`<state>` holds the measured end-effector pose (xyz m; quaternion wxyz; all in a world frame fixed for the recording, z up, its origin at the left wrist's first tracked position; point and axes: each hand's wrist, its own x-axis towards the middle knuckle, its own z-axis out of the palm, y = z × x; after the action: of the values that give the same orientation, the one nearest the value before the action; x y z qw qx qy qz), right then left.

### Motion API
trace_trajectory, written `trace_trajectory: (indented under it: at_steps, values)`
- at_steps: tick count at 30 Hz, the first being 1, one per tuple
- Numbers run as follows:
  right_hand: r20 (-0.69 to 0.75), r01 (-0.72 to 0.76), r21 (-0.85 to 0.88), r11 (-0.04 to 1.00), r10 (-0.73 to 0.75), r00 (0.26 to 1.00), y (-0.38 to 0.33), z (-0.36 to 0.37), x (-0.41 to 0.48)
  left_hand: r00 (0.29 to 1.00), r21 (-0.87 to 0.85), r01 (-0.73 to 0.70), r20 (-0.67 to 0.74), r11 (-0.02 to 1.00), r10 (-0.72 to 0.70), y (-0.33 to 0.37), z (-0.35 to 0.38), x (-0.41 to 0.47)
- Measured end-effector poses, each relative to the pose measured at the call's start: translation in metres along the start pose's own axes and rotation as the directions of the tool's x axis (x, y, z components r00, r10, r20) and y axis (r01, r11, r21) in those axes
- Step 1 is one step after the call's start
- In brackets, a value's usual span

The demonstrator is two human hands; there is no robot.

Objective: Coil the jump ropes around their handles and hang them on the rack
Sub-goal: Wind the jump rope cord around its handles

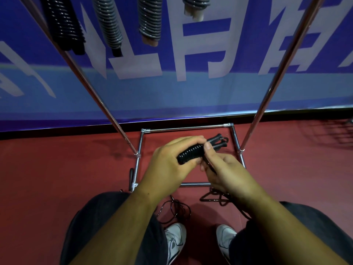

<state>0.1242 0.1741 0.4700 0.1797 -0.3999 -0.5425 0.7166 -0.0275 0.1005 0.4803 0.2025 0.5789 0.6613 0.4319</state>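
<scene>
The coiling step is in hand: a black jump rope with paired ribbed handles [193, 152], partly wound in tight turns, is gripped by the left hand [170, 163] low in front of the chrome tube rack [188, 128], while its free cord is pinched by the right hand [225, 169]. Slack black cord [215, 199] is seen on the red floor [57, 178], so more turns are judged necessary before hanging it beside the coiled ropes [110, 25] above. A blue banner with white lettering [191, 92] is seen behind.
</scene>
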Motion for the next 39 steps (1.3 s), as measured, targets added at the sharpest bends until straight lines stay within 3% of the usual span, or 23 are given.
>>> trace_trajectory:
  at_steps: [3, 7, 12, 17, 23, 26, 30, 32, 34, 39]
  values:
    - [-0.041, 0.018, -0.026, 1.0, -0.019, 0.999, 0.003, -0.001, 0.0, 0.999, -0.03, -0.011, 0.044, 0.999, 0.012, 0.002, 0.001, 0.0]
    - [-0.03, -0.032, 0.062, 0.998, 0.034, 0.999, 0.001, -0.001, -0.001, 0.991, -0.167, 0.101, 0.104, 0.981, -0.084, 0.001, -0.002, -0.001]
    - [0.032, -0.039, 0.107, 0.993, 0.036, 0.999, -0.001, -0.001, -0.002, 0.985, -0.271, 0.171, 0.077, 0.947, -0.155, 0.004, -0.003, 0.0]
    - [0.021, -0.05, 0.107, 0.993, 0.048, 0.999, 0.0, -0.002, 0.001, 0.987, -0.193, 0.157, 0.059, 0.968, -0.148, 0.0, -0.003, 0.001]
    - [-0.05, -0.075, 0.1, 0.992, 0.081, 0.995, 0.003, -0.005, 0.002, 0.997, 0.007, 0.027, 0.077, 1.0, -0.028, 0.0, 0.004, -0.002]
    - [-0.07, -0.068, 0.118, 0.991, 0.077, 0.995, -0.001, -0.004, 0.001, 0.994, -0.07, 0.056, 0.098, 0.996, -0.049, 0.002, 0.003, -0.004]
    - [-0.082, -0.035, 0.13, 0.991, 0.046, 0.996, -0.006, -0.001, -0.003, 0.953, -0.371, 0.29, 0.195, 0.882, -0.231, 0.01, -0.001, -0.001]
    - [-0.043, -0.001, 0.098, 0.995, 0.005, 0.999, -0.008, 0.001, -0.005, 0.886, -0.539, 0.463, 0.263, 0.703, -0.382, 0.011, -0.004, 0.003]
    - [0.022, 0.06, 0.053, 0.997, -0.061, 0.998, -0.009, 0.002, -0.006, 0.82, -0.59, 0.568, 0.342, 0.574, -0.459, 0.009, -0.01, 0.005]
    - [0.087, 0.198, -0.088, 0.976, -0.19, 0.978, -0.005, -0.004, -0.007, 0.797, -0.588, 0.604, 0.44, 0.538, -0.414, 0.002, -0.015, 0.004]
